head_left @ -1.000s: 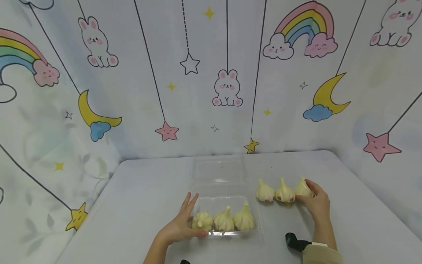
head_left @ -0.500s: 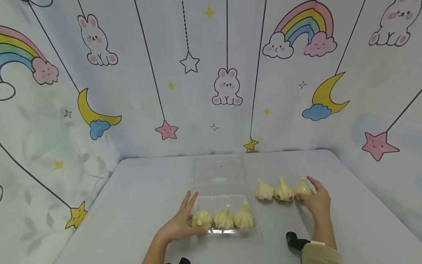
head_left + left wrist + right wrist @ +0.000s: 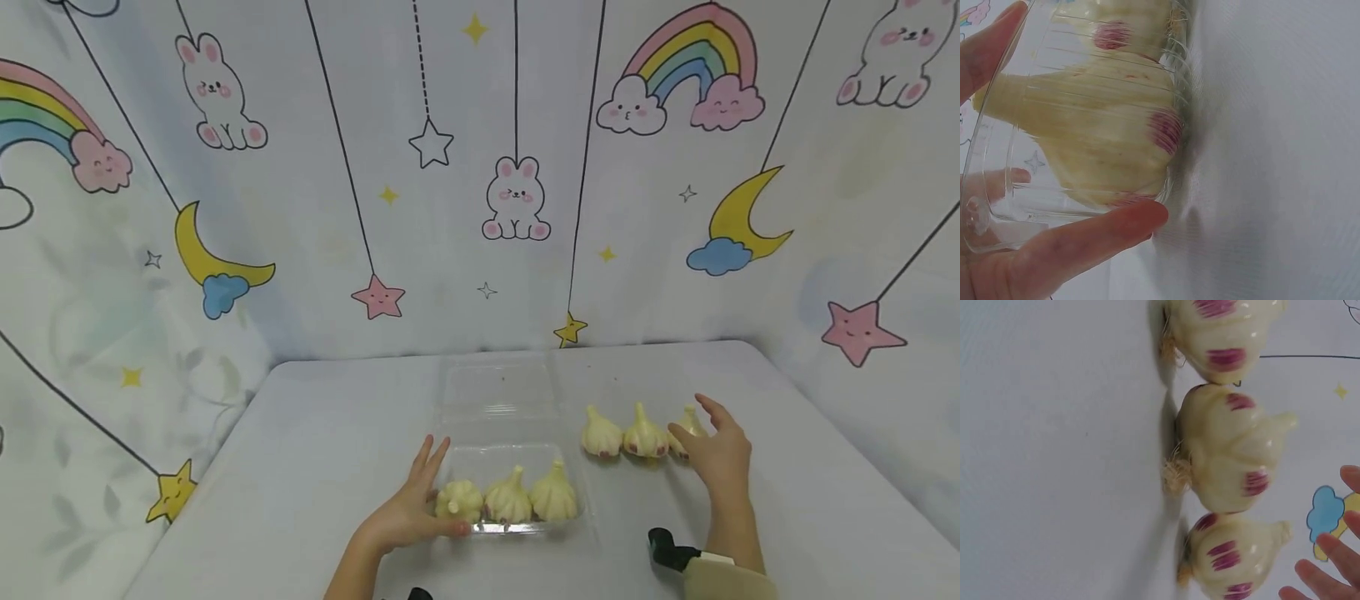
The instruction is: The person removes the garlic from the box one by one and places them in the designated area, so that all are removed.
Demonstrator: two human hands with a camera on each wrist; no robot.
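The tabletop (image 3: 315, 450) is covered in white cloth (image 3: 1272, 150) and is enclosed at the back and sides by a pale fabric backdrop (image 3: 450, 225), printed with rabbits (image 3: 517, 200), rainbows (image 3: 693, 37), moons (image 3: 726, 215) and stars (image 3: 862, 332). Near the middle a clear plastic clamshell container (image 3: 487, 457) is set, its lid (image 3: 498, 385) laid back; three garlic bulbs (image 3: 510, 498) are contained in it, the left one tipped stem forward. The container's left end is clasped between thumb and fingers of the left hand (image 3: 405, 517). To its right, three purple-streaked garlic bulbs (image 3: 646, 435) are lined up on the cloth. By the rightmost bulb (image 3: 693, 423), the right hand (image 3: 723, 450) is held with thumb and fingers spread apart; whether it is touched cannot be told. Beyond the beige sleeve (image 3: 731, 579), a black wrist camera (image 3: 667, 548) is seen.
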